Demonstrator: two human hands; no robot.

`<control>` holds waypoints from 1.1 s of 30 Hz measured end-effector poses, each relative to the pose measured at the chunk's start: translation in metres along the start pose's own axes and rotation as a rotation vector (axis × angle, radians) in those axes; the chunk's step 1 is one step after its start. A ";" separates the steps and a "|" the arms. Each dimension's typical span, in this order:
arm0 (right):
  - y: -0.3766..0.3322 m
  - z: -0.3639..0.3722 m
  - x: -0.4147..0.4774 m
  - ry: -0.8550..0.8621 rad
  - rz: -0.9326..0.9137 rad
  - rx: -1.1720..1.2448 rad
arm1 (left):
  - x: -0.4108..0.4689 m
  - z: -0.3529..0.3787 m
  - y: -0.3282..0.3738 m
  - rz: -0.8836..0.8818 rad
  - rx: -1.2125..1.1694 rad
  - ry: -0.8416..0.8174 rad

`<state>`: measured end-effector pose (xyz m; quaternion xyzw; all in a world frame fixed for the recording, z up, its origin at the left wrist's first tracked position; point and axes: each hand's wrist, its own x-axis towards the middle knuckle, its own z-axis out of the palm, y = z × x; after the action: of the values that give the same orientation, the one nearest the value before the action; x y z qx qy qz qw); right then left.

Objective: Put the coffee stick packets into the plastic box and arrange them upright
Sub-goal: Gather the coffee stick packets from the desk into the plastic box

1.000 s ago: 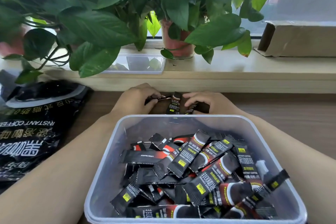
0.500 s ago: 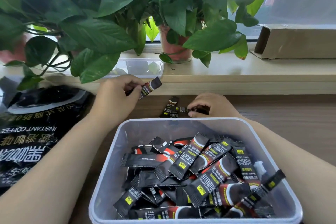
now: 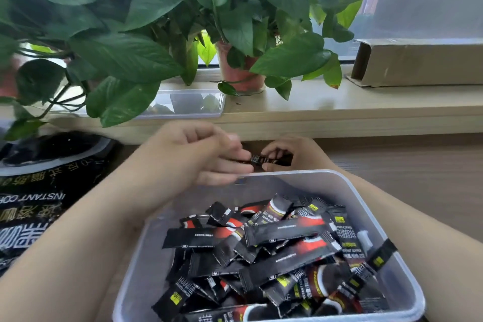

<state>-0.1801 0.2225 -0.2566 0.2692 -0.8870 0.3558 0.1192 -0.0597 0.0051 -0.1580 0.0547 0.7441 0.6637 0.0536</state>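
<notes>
Packets: a few slim black foil coffee stick packets (image 3: 257,159) lie on the brown wooden desk (image 3: 407,180), just beyond the box's far edge, between my hands.
Handling: I judge them light, limp and slick. They would bend if taken mid-length, so I would bundle several and hold them by the flat sealed ends.
Right hand: my right hand (image 3: 294,151) has its fingers curled round the packets' far end.
Left hand: my left hand (image 3: 198,154) meets their near end with its fingertips, the lower fingers nearly straight. Through the blur I cannot tell whether it pinches.
Box: the clear rectangular plastic box (image 3: 295,174) holds jumbled packets (image 3: 277,240) lying flat and crisscrossed, none upright.
Around: a black instant-coffee bag (image 3: 34,206) lies at the desk's left edge.
</notes>
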 end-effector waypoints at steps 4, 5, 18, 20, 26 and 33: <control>0.002 0.000 0.000 0.010 -0.028 -0.021 | 0.039 -0.034 -0.026 0.145 0.216 0.461; 0.002 0.000 -0.002 0.014 -0.010 -0.004 | 0.049 -0.045 -0.038 0.147 0.288 0.479; -0.020 -0.046 -0.010 0.198 0.350 0.700 | 0.108 -0.049 -0.099 0.227 0.993 -0.330; -0.029 -0.063 -0.012 0.145 0.328 0.856 | 0.099 -0.041 -0.099 0.255 0.882 -0.263; -0.069 -0.111 -0.034 -0.359 0.114 0.560 | 0.093 -0.051 -0.098 0.309 0.709 0.025; -0.124 -0.109 -0.075 0.034 0.143 0.265 | 0.086 -0.068 -0.095 0.400 0.964 0.080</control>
<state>-0.0464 0.2530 -0.1379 0.2126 -0.8469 0.4820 0.0722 -0.1564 -0.0587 -0.2449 0.1888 0.9416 0.2446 -0.1340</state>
